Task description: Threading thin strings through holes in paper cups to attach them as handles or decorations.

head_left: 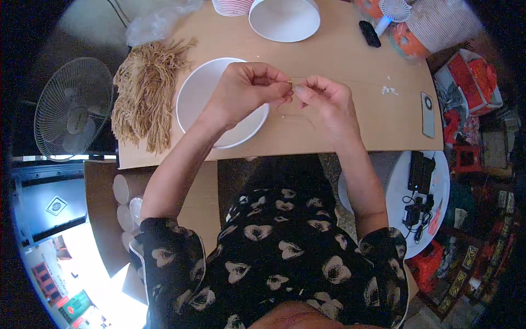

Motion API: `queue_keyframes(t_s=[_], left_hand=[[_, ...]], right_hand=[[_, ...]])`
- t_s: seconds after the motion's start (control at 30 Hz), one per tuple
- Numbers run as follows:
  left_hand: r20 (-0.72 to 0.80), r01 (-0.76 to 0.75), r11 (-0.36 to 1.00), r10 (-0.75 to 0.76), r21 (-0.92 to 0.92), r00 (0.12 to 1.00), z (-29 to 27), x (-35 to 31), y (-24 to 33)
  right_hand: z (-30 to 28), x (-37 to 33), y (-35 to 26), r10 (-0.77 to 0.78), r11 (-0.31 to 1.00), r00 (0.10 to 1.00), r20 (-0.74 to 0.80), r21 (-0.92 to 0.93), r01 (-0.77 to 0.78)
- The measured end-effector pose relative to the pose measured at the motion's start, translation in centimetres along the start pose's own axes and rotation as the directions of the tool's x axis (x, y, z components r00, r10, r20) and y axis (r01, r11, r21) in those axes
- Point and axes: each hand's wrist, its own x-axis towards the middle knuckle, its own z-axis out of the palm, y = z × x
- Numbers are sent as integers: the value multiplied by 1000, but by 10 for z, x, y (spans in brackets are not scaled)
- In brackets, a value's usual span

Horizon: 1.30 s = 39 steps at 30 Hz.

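My left hand (241, 94) and my right hand (330, 103) meet fingertip to fingertip above the table, both closed in a pinch. Between them is a thin tan strand (291, 83), mostly hidden by the fingers; its exact kind is too small to make out. Beneath my left hand and wrist stands a large white bowl (193, 94), partly covered by the forearm. To the left of the bowl lies a thick bundle of tan stringy cords (143, 98).
A second white bowl (285, 21) lies tipped at the far side of the tan table (329, 55). Stacked bowls (444, 24), a small handheld fan (393, 12) and a phone (428, 114) are at the right. A large fan (76, 109) stands left; a white round surface (397, 192) holds black adapters.
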Motion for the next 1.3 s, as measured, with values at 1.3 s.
queue_keyframes(t_s=[1.3], left_hand=[[-4,-67,994,68,88,998,3,-5,-1]], right_hand=[[-1,-4,-3,135,957,991,-10,262,-128]])
